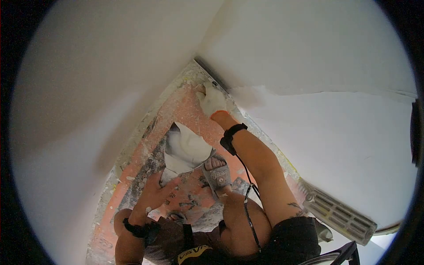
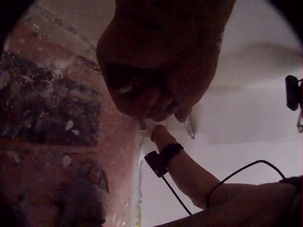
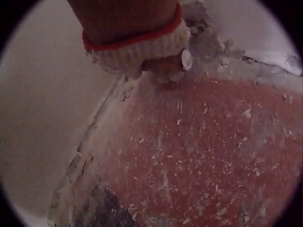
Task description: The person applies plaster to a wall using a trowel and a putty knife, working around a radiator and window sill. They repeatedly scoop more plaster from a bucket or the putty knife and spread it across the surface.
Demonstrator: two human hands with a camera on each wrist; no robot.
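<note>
one gloved right hand (image 1: 213,100) has its fingers clamped on a long dark blade (image 1: 207,70) at the foot of the wall (image 1: 318,137); the left hand (image 1: 154,194) curls its fingers, gripping a white sheet (image 1: 187,150) above the floor (image 1: 181,104).

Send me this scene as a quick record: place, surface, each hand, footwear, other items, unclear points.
Place: corner between white walls
Surface: pink floor, spattered and scraped
Right hand: white glove, orange cuff; on a wide blade at the wall foot
Left hand: ungloved, fingers curled, beside a white curved piece
Footwear: slide sandal
Other: slotted grey piece by the right-hand wall
Unclear: whether the left hand grips that curved piece
</note>
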